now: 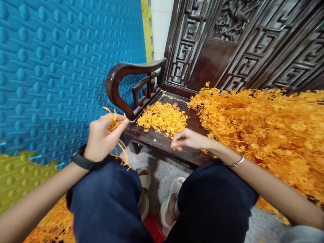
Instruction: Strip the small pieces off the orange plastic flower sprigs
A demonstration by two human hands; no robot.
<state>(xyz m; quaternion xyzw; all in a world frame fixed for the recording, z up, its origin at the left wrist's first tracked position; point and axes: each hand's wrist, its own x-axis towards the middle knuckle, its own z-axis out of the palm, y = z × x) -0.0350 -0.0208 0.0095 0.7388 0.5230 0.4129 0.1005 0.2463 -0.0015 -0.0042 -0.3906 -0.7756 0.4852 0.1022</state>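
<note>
The left hand pinches thin orange strands between its fingers, loose ends dangling. The right hand pinches a small orange bit over the dark tabletop, where a small yellow pile lies beside a larger orange heap.

Cut off at right edge: large orange heap. Cut off at bottom left, partly behind left forearm: second orange heap. Partly hidden in left hand: orange strands. Too small to identify, in right hand: orange bit. Likewise on counter: white speck. Cropped at bottom edge: red object.
</note>
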